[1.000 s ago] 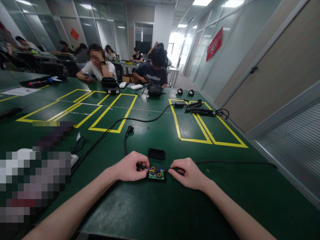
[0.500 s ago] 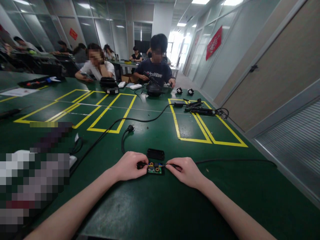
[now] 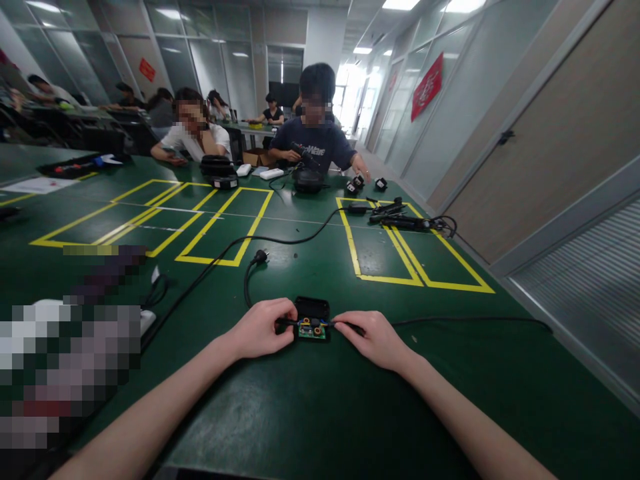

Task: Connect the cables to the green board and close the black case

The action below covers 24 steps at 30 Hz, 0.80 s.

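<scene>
A small green circuit board [image 3: 312,330] with copper coils sits in a black case half between my hands. The other half, a black cover [image 3: 313,307], lies open just behind it. My left hand [image 3: 265,328] pinches the black power cable where it enters the left end of the case. At the right end, my right hand [image 3: 371,337] has its thumb and fingers closed on the black cable there. Thin yellow and blue wires show near the cable ends. A black power plug [image 3: 260,257] lies beyond my left hand.
Across the green table [image 3: 280,413], a co-worker [image 3: 317,143] reaches toward several small black cubes [image 3: 381,185]. Black tools [image 3: 400,219] lie at the right, beside yellow tape outlines [image 3: 390,281]. A long black cable [image 3: 280,240] crosses the middle. Blurred-out items fill the left side.
The board and its case half have shifted slightly away from me, up against the cover, with both hands still at the cables. The co-worker's hand has moved over the black cubes.
</scene>
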{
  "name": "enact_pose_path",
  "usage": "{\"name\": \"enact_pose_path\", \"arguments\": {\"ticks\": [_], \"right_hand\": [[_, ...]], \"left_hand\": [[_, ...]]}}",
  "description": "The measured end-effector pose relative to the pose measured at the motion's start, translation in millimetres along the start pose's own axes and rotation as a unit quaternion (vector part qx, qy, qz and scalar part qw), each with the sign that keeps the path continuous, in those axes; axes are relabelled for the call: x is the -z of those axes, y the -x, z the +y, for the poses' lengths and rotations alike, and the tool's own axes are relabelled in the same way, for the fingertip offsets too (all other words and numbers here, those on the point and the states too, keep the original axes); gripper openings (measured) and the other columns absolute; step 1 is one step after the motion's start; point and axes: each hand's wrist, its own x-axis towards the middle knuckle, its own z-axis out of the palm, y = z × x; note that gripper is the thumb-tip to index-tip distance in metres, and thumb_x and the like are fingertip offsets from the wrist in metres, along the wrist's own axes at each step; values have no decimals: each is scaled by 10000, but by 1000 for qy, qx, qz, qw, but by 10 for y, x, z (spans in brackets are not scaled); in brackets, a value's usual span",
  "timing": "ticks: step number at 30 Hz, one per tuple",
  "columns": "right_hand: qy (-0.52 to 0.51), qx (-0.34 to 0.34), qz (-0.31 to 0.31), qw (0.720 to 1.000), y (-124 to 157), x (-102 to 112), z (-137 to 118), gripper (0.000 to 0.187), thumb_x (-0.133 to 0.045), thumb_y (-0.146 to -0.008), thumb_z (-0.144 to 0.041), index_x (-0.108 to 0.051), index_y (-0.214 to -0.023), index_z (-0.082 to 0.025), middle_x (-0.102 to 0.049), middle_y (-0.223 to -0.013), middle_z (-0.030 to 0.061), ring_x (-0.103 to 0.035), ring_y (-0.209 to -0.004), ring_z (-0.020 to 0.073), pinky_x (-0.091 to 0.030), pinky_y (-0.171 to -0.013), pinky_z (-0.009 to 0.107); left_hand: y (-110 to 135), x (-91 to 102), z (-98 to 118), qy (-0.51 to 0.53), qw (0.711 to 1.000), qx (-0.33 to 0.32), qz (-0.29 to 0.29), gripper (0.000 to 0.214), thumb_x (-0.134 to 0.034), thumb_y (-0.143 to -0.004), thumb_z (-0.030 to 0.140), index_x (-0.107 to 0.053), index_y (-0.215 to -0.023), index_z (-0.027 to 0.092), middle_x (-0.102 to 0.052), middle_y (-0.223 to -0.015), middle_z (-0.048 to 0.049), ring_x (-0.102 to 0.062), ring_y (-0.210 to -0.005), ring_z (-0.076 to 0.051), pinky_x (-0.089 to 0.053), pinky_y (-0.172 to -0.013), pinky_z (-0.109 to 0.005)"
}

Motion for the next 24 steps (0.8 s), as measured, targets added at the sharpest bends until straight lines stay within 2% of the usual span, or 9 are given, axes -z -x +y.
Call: {"name": "enact_pose_path", "arguments": {"ticks": [5, 10, 15, 24], "right_hand": [[-11, 13, -13, 1000, -1, -20, 12, 204, -574, -1008, -245, -769, -1063, -223, -813, -1015, 55, -776, -876, 206, -597, -793, 309], [-9, 31, 1, 999, -7, -44, -5, 180, -570, -991, -206, -735, -1063, -201, -750, -897, 47, -700, -703, 165, -548, -661, 270], [-32, 77, 25, 996, -22, -41, -37, 172, -546, -986, -173, -701, -1051, -208, -731, -953, 69, -705, -869, 200, -569, -766, 319], [-63, 95, 14, 993, -15, -45, 0, 110, -606, -984, -190, -711, -1012, -211, -733, -986, 80, -699, -926, 217, -582, -817, 353]], "left_hand": [[-4, 9, -10, 5, 1000, -14, -15, 88, -586, -775, 126, -602, -841, 183, -603, -797, 10, -549, -629, -113, -429, -577, -209], [-3, 7, -2, -9, 1000, -1, -26, 70, -593, -762, 128, -594, -801, 187, -572, -737, 28, -524, -614, -111, -401, -566, -202], [1, 4, -13, -31, 999, -11, -29, 46, -581, -794, 143, -608, -782, 178, -580, -751, 17, -529, -616, -112, -388, -569, -204], [-9, 32, -11, -44, 998, -44, -20, 97, -564, -845, 146, -621, -778, 187, -620, -791, -17, -595, -748, -163, -452, -669, -245]]}}
